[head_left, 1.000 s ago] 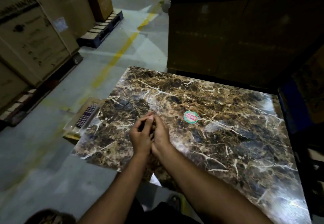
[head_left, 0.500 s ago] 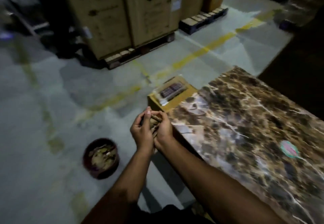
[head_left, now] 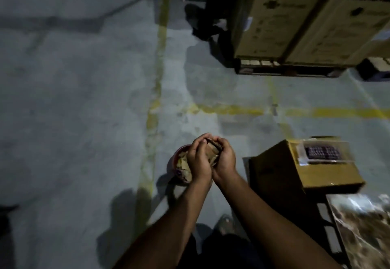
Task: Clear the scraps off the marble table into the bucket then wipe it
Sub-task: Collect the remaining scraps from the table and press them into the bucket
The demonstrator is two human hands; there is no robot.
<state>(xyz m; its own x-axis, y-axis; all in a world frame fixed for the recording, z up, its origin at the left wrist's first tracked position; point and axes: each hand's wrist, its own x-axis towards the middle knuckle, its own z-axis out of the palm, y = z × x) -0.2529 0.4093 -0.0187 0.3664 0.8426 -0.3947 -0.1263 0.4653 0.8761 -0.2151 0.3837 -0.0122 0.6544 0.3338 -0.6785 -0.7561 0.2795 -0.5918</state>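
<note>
- Cardboard scraps (head_left: 213, 150) are cupped between the left hand (head_left: 198, 160) and right hand (head_left: 225, 159).
- The bucket (head_left: 179, 164) is seen just below-left, nearer the left hand.

Bare forearms, no sleeves or rings on left hand (head_left: 198, 159) or right hand (head_left: 224, 160) — dark clothing below.

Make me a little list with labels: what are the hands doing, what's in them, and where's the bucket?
left hand: cupped against the right, gripping scraps
right hand: cupped, gripping the same scraps
scraps: brown cardboard bits bundled between both hands
bucket: on the floor beneath the hands, already holding scraps
cardboard box: on the floor, right of the hands
marble table: corner at bottom right
</note>
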